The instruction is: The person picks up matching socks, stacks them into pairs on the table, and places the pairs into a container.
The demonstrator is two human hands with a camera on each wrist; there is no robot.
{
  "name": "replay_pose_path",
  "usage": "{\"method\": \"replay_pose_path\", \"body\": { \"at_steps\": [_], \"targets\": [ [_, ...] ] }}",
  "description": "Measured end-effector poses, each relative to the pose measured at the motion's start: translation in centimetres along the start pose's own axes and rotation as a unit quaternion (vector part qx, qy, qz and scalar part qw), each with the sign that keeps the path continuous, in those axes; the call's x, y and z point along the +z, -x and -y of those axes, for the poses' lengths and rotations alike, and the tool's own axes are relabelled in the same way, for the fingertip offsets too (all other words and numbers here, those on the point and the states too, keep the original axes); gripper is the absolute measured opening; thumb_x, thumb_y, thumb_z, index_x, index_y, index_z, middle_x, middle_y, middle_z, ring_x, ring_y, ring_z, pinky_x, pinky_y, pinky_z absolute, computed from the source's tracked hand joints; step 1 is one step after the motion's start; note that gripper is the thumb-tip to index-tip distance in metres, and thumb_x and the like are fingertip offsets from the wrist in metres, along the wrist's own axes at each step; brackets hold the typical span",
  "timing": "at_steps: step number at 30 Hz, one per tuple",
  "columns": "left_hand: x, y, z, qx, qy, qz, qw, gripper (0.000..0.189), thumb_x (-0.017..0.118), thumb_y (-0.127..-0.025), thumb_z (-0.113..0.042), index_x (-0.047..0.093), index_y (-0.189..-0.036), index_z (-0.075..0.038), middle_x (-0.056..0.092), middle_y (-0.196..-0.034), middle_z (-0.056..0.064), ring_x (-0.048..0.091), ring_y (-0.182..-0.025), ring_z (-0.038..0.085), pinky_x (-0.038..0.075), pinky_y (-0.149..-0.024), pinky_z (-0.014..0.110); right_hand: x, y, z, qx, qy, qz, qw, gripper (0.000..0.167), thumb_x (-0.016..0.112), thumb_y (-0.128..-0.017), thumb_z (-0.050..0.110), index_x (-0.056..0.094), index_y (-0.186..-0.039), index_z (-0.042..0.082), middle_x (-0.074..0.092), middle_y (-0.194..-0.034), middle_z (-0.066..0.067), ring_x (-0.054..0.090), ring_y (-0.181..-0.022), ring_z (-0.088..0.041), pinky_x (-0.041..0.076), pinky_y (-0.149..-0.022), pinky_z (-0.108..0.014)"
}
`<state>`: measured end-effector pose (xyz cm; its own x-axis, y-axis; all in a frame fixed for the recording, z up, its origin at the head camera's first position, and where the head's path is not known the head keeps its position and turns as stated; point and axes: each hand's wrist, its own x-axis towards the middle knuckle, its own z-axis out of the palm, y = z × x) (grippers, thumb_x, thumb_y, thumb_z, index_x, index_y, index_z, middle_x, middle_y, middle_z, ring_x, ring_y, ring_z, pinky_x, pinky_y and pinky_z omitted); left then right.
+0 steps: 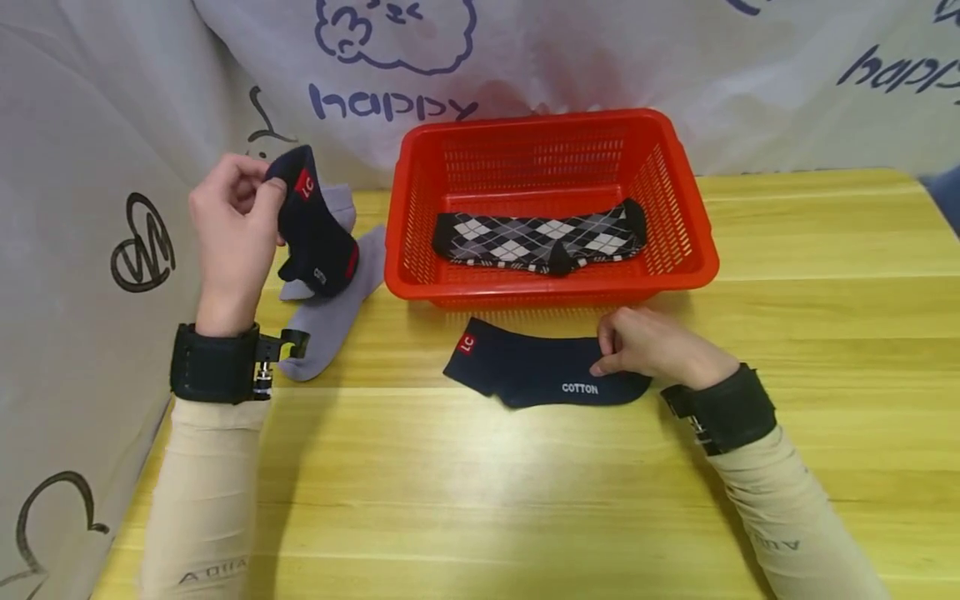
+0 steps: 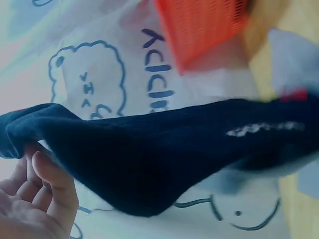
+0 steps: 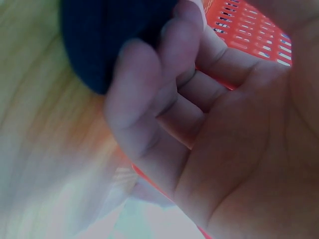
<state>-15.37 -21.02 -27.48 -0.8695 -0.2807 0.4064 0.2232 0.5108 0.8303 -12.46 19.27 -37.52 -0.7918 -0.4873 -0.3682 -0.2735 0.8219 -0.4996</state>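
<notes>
My left hand (image 1: pixel 238 221) pinches the cuff of a navy ankle sock (image 1: pixel 318 229) with a red LC patch. That sock hangs above grey socks (image 1: pixel 330 325) at the table's left; in the left wrist view the navy sock (image 2: pixel 134 159) stretches across, partly blurred. A second navy sock (image 1: pixel 525 367) lies flat before the basket, its COTTON lettering facing up. My right hand (image 1: pixel 660 346) holds this sock near its toe end, thumb and curled fingers on the fabric. Seen from the right wrist, fingertips overlap the dark fabric (image 3: pixel 109 40); part of the grip is hidden.
A red plastic basket (image 1: pixel 551 292) stands at the back middle of the wooden table (image 1: pixel 450 508), with argyle socks (image 1: pixel 525 237) in black, grey and white lying in it. White cloth (image 1: pixel 585 58) with drawings hangs behind and along the left side.
</notes>
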Motion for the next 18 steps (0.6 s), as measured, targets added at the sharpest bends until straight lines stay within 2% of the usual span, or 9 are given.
{"method": "replay_pose_path", "body": {
  "at_steps": [5,9,12,16,18],
  "targets": [
    [-0.2,-0.9,-2.1,0.015,0.027,-0.032,0.9990,0.018,0.053,-0.094,-0.009,0.061,-0.085,-0.022,0.054,-0.067,-0.011,0.048,-0.050,0.004,0.042,-0.048,0.014,0.1,0.0,0.0,-0.003,0.002,-0.003,1.0000,0.027,0.083,-0.078,0.023,0.059,-0.072,0.012,0.054,-0.065,0.001,0.050,-0.062,-0.014,0.037,-0.061,-0.027],
    [-0.2,-0.8,-4.2,0.033,0.057,-0.054,0.9964,0.020,0.052,-0.093,-0.006,0.061,-0.084,-0.021,0.054,-0.070,-0.009,0.051,-0.055,0.004,0.042,-0.051,0.015,0.1,0.0,0.0,-0.005,0.000,-0.003,1.0000,0.027,0.083,-0.078,0.022,0.059,-0.072,0.012,0.054,-0.065,0.001,0.050,-0.062,-0.013,0.037,-0.061,-0.027],
    [0.0,-0.4,-5.8,0.079,0.067,-0.062,0.9927,0.023,0.052,-0.093,-0.005,0.062,-0.085,-0.024,0.055,-0.073,-0.011,0.051,-0.059,0.004,0.041,-0.056,0.017,0.1,0.0,0.0,-0.005,-0.002,-0.003,1.0000,0.027,0.083,-0.078,0.022,0.059,-0.073,0.011,0.054,-0.065,0.001,0.050,-0.062,-0.014,0.037,-0.062,-0.027],
    [0.6,0.3,-7.5,0.149,0.081,-0.060,0.9837,0.023,0.052,-0.091,-0.006,0.063,-0.087,-0.025,0.056,-0.075,-0.015,0.049,-0.063,0.005,0.040,-0.061,0.019,0.1,-0.1,-0.1,0.000,0.000,-0.002,1.0000,0.027,0.083,-0.078,0.023,0.059,-0.073,0.011,0.054,-0.066,0.001,0.050,-0.063,-0.014,0.037,-0.062,-0.027],
    [0.9,0.7,-8.3,0.170,0.091,-0.054,0.9798,0.019,0.052,-0.089,-0.008,0.065,-0.088,-0.023,0.057,-0.076,-0.015,0.049,-0.064,0.006,0.040,-0.062,0.019,0.1,-0.1,-0.1,0.001,0.003,-0.001,1.0000,0.027,0.083,-0.078,0.023,0.059,-0.073,0.012,0.054,-0.066,0.001,0.050,-0.063,-0.014,0.037,-0.062,-0.027]
  ]
}}
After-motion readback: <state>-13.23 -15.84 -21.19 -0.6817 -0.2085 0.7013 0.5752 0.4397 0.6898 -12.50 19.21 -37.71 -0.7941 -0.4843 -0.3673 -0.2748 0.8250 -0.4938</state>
